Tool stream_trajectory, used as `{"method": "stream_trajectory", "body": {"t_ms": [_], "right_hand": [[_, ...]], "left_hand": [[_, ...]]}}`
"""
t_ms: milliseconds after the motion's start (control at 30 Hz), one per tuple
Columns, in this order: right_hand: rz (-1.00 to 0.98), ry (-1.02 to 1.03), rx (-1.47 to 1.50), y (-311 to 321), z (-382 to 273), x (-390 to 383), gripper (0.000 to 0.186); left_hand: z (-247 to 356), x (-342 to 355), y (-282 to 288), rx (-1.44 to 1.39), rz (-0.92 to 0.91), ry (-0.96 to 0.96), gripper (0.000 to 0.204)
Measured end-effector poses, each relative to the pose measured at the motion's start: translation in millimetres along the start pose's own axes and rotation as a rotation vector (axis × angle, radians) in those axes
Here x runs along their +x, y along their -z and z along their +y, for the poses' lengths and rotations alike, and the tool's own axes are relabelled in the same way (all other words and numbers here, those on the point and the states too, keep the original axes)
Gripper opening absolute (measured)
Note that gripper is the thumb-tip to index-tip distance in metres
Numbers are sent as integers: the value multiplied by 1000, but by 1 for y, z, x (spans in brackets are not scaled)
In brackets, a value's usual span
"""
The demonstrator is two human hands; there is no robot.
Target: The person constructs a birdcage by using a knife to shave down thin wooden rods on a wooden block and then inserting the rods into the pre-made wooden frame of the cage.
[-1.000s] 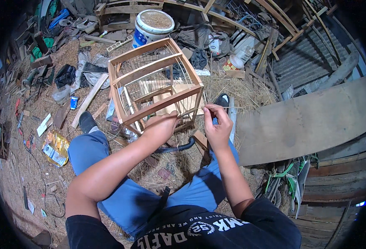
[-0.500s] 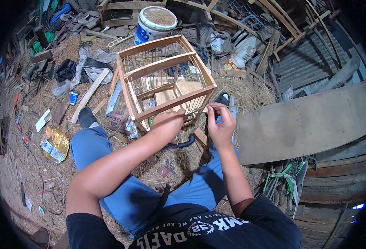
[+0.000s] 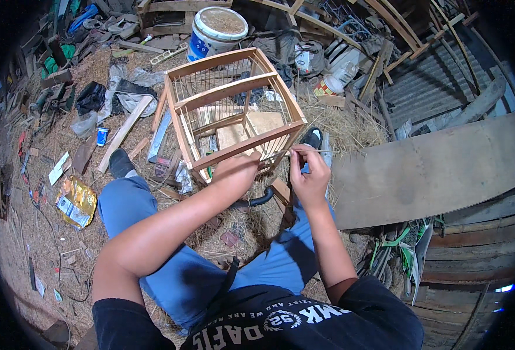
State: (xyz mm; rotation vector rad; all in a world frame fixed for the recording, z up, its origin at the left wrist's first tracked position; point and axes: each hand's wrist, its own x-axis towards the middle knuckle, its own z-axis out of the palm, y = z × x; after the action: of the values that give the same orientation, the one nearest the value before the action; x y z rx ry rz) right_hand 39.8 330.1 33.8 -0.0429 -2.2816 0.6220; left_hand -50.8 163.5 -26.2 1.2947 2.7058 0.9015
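Note:
A wooden cage frame (image 3: 228,90) with thin bars stands tilted on the straw in front of my knees. My left hand (image 3: 234,172) grips its lower front rail near the corner. My right hand (image 3: 309,175) pinches a thin stick (image 3: 313,151) level beside the frame's right corner post. A flat wooden piece (image 3: 251,128) lies inside the cage.
A white and blue bucket (image 3: 216,26) stands behind the cage. A large flat board (image 3: 432,169) lies to the right. Wood strips, plastic bags, a yellow packet (image 3: 75,201) and tools litter the straw at left. Wooden slats and corrugated sheet are at the upper right.
The cage has shifted a little to the right and tilted. My right hand has lowered slightly with the thin stick now held level at the cage corner.

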Motion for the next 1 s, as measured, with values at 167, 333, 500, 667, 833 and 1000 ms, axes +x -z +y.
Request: {"method": "stream_trajectory", "body": {"t_ms": [167, 333, 500, 667, 833, 1000], "right_hand": [[-5, 41, -32, 0, 2, 0, 7], [1, 53, -58, 0, -1, 2, 7], [-80, -30, -67, 1, -7, 7, 10], [-53, 4, -149, -2, -4, 0, 7], [-72, -57, -187, -7, -6, -9, 7], [-45, -78, -195, -10, -6, -9, 6]], "left_hand": [[1, 1, -6, 6, -22, 49, 20], [-1, 2, -7, -45, 18, 12, 21], [1, 5, -19, -157, 49, 164, 21], [6, 6, -10, -171, -7, 116, 20], [8, 3, 2, -155, -102, 104, 21], [8, 5, 0, -132, -72, 84, 22]]}}
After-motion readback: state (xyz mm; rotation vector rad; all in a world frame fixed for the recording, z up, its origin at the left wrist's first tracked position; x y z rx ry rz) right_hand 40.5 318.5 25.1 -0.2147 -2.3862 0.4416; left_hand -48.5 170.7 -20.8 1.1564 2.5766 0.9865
